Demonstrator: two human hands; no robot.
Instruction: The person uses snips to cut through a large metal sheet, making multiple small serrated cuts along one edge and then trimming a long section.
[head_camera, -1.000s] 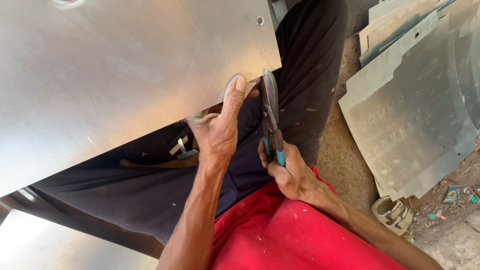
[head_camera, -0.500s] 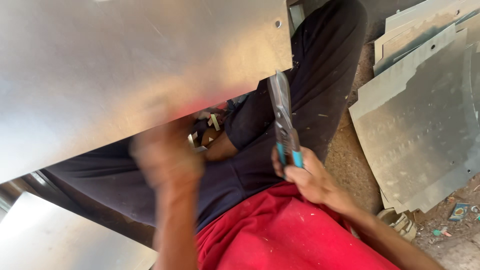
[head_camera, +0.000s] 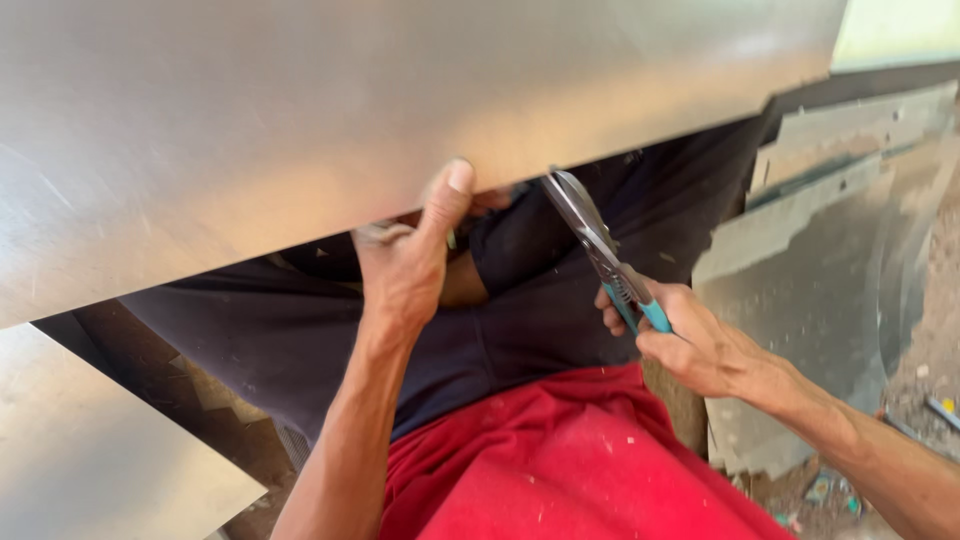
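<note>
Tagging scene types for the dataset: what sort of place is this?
Probably an informal sheet-metal workshop, worked at ground level. A large metal sheet is gripped by the left hand, the right hand holds tin snips, and cut metal pieces lie on dirt ground.

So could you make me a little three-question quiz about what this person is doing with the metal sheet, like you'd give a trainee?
1. True or false: the left hand grips the lower edge of the big metal sheet, thumb on top.
2. Which tool does the right hand hold? A) hammer B) tin snips with teal handles C) file
3. Fill in: the snips' blades are at the sheet's ____ edge.

Key:
1. True.
2. B.
3. Lower. I cannot tell whether the blades touch the sheet.
</note>
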